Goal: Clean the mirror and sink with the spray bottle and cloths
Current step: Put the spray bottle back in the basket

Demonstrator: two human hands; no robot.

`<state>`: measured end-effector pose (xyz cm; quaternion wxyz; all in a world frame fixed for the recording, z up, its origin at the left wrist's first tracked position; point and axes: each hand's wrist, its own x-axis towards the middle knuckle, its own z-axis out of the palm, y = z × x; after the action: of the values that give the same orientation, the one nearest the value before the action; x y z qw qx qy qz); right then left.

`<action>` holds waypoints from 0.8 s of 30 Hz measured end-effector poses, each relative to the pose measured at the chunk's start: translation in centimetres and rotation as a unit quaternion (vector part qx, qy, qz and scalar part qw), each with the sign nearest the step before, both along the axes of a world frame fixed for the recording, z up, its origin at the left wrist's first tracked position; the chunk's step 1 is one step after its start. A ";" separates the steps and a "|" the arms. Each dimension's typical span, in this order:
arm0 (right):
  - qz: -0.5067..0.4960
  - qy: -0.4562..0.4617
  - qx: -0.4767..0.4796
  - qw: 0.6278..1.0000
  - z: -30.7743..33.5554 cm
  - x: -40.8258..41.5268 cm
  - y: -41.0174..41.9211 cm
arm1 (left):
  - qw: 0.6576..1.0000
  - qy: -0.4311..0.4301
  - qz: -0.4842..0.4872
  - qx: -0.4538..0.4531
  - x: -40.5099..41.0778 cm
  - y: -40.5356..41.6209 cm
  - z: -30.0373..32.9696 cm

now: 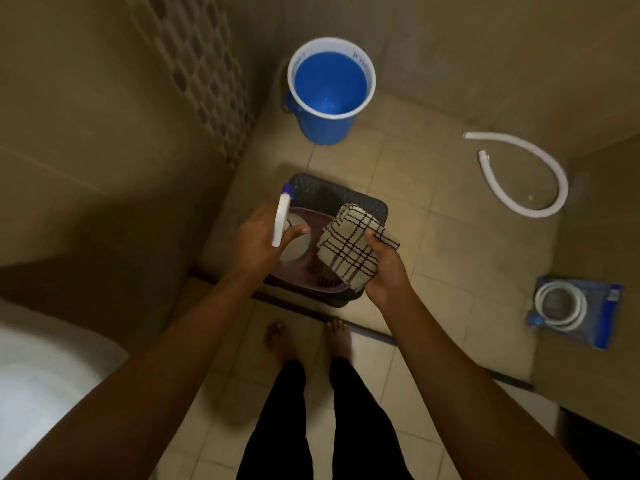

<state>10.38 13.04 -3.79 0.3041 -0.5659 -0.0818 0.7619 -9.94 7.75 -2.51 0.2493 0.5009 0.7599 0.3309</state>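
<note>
My left hand (258, 242) grips a white spray bottle (281, 216) with a blue nozzle tip, held above a dark stool. My right hand (382, 268) holds a folded beige cloth with dark check lines (349, 244). Both hands hover over a maroon tray (311, 216) that rests on the dark woven stool (332, 192). Another dark-patterned cloth (323, 276) lies in the tray, mostly hidden. The white sink (45, 375) shows at the lower left edge. No mirror is in view.
A blue bucket (330, 88) with a white rim stands by the wall corner ahead. A curved white hose (530, 181) lies on the floor at right. A packaged coiled hose (575, 311) sits further right. My bare feet (308, 339) stand behind a floor threshold.
</note>
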 end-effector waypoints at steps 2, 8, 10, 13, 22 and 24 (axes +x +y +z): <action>-0.005 0.002 -0.004 1.000 -1.5 0.0 0.1 | 1.000 0.011 -0.008 -0.008 -0.1 0.0 -1.9; -0.006 0.005 -0.014 1.000 -4.6 0.2 0.2 | 0.999 0.011 -0.043 -0.016 0.0 0.2 -5.5; -0.005 0.001 -0.016 1.000 -5.5 0.3 0.2 | 0.998 0.002 -0.057 -0.016 0.1 0.4 -6.4; -0.007 -0.001 -0.019 1.000 -6.4 0.5 0.3 | 0.998 -0.003 -0.067 -0.021 0.2 0.6 -7.6; -0.013 0.003 -0.021 1.000 -8.1 0.9 0.2 | 0.998 -0.021 -0.050 -0.032 0.4 0.3 -9.9; -0.012 0.004 -0.019 1.000 -8.0 0.8 0.2 | 0.997 -0.029 -0.052 -0.042 0.2 0.2 -10.1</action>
<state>11.18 13.19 -11.82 0.3030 -0.5698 -0.0593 0.7616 -9.76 7.96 -12.57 0.3089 0.5191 0.7384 0.2999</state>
